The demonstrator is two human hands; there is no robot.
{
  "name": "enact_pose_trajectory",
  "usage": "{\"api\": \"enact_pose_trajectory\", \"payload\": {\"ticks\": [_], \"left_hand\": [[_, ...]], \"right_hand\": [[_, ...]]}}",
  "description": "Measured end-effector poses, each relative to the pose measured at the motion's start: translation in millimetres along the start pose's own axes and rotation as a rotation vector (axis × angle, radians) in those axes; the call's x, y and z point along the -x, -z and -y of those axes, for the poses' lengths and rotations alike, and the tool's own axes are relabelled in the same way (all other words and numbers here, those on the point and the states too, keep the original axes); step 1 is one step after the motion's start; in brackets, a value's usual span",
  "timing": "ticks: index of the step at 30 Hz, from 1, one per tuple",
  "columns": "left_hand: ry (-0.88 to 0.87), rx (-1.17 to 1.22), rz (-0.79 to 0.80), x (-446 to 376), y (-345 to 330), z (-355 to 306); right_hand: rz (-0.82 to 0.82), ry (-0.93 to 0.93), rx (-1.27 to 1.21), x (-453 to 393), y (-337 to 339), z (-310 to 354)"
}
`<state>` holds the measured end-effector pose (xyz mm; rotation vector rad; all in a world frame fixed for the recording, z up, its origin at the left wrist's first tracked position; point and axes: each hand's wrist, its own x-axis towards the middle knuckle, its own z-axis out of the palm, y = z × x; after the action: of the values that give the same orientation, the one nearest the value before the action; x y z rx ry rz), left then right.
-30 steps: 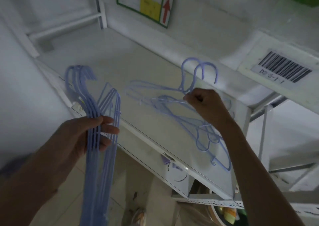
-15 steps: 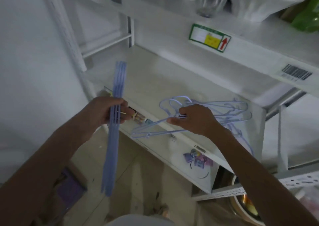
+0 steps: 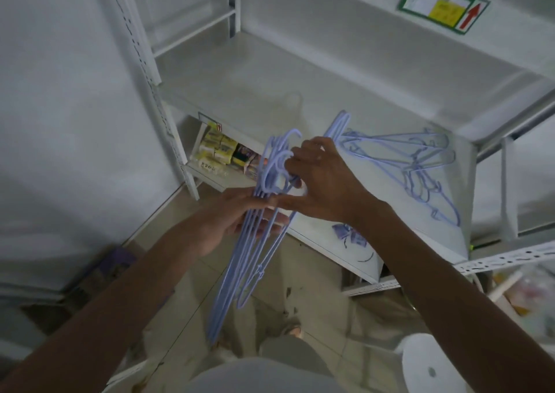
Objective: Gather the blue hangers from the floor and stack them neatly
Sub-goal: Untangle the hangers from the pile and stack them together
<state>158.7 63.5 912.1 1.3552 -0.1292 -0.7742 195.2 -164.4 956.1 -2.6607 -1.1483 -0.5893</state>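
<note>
My left hand holds a bundle of several blue hangers around its upper part; the bundle hangs down over the floor with its hooks pointing up. My right hand is at the hooks of that bundle, fingers curled round them. More blue hangers lie spread on the white shelf, just right of my right hand, and one of them rises beside its knuckles.
A white metal rack surrounds the shelf, with an upright at the left. Small yellow packets sit on a lower shelf. A white round stool stands at the bottom right. A green-framed label is on the upper shelf edge.
My hands have come together: the right hand left the shelf hangers and moved left to the hooks of the bundle in my left hand. The view has tilted down toward the floor.
</note>
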Motion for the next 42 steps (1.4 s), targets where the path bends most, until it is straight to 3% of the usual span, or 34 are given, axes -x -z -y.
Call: {"api": "enact_pose_trajectory", "payload": {"ticks": [5,7,11,14,17,19,21,23,27,36,42], "left_hand": [[-0.127,0.066,-0.008,3,-19,5],[-0.152,0.056,-0.084,4,-26,4],[-0.141,0.051,-0.226,1,-38,10],[-0.134,0.044,-0.275,-6,-47,22],[-0.109,0.064,-0.327,-11,-57,35],[-0.08,0.052,-0.372,-17,-63,42],[-0.051,0.017,-0.381,-23,-67,46],[-0.002,0.015,-0.372,-29,-70,47],[0.129,0.058,-0.285,-43,-69,36],[0.164,0.012,-0.176,-111,-50,-25],[0.157,-0.016,-0.115,-163,-27,-54]], "right_hand": [[-0.063,-0.035,-0.151,3,-16,12],[-0.073,-0.24,-0.242,14,-24,17],[-0.135,-0.853,-0.586,35,-42,51],[-0.127,-1.05,-1.015,48,-49,60],[-0.169,-1.095,-1.036,60,-49,59],[-0.058,-1.179,-1.107,64,-50,60],[0.101,-1.217,-1.343,68,-54,57],[0.148,-1.209,-1.498,70,-51,50],[0.168,-1.133,-1.452,73,-47,24],[-0.045,-1.141,-1.638,48,-53,-35],[-0.141,-1.162,-1.489,18,-53,-73]]}}
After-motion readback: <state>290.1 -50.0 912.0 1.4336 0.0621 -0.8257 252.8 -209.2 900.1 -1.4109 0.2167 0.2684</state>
